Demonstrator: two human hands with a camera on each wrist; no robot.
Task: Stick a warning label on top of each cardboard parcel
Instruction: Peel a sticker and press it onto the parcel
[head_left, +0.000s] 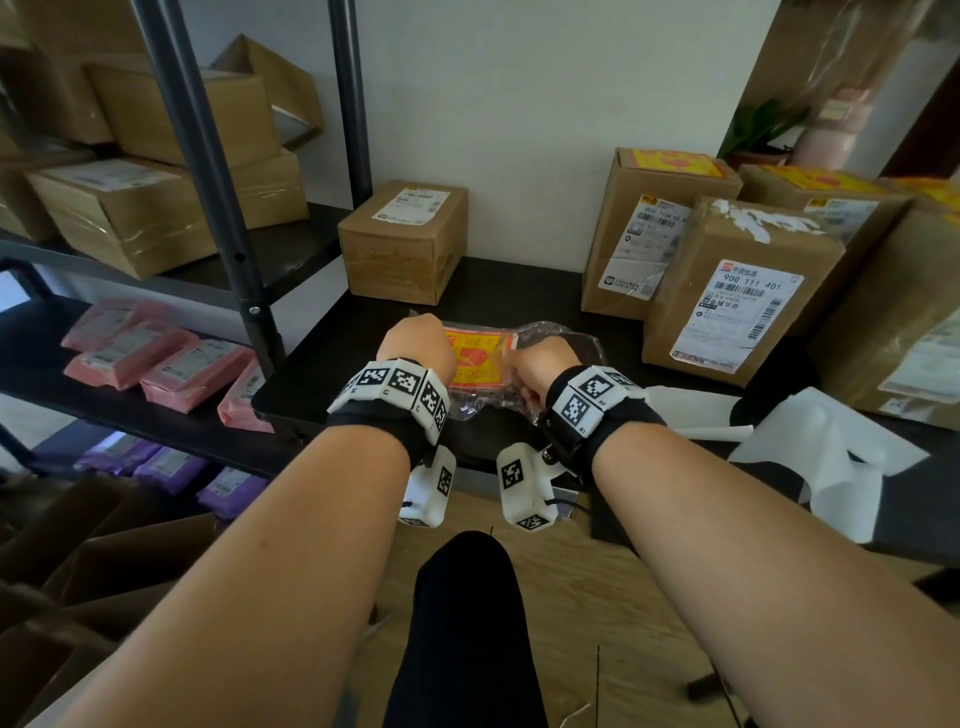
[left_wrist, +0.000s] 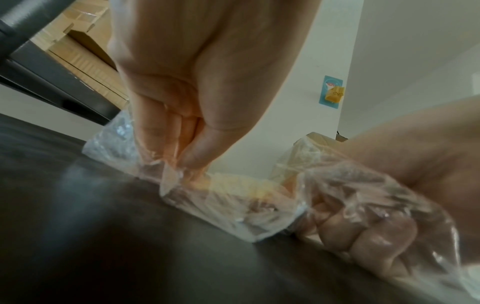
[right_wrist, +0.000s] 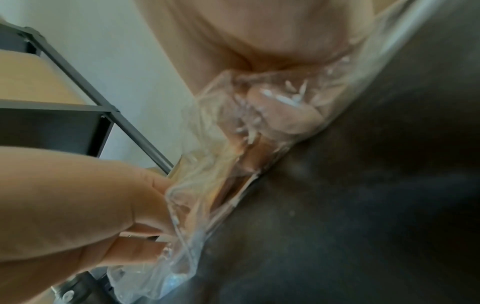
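Observation:
A clear plastic bag (head_left: 569, 340) with a stack of yellow and red warning labels (head_left: 478, 358) lies on the black table (head_left: 519, 291). My left hand (head_left: 415, 340) pinches the bag's left end (left_wrist: 171, 179) between thumb and fingers. The right hand (head_left: 537, 364) is inside the bag (right_wrist: 207, 164), its fingers (left_wrist: 363, 232) curled at the right end of the label stack. A small cardboard parcel (head_left: 405, 239) stands behind the bag with no yellow label on top. One taller parcel (head_left: 737, 291) at the right also lacks one; two parcels behind it (head_left: 675, 163) (head_left: 810, 179) carry yellow labels.
White backing sheets (head_left: 810, 447) lie on the table's right side. A dark metal shelf post (head_left: 208, 171) rises at the left, with cardboard boxes (head_left: 119, 213) on its upper shelf, pink mailers (head_left: 156, 358) below and purple ones (head_left: 171, 467) lower still.

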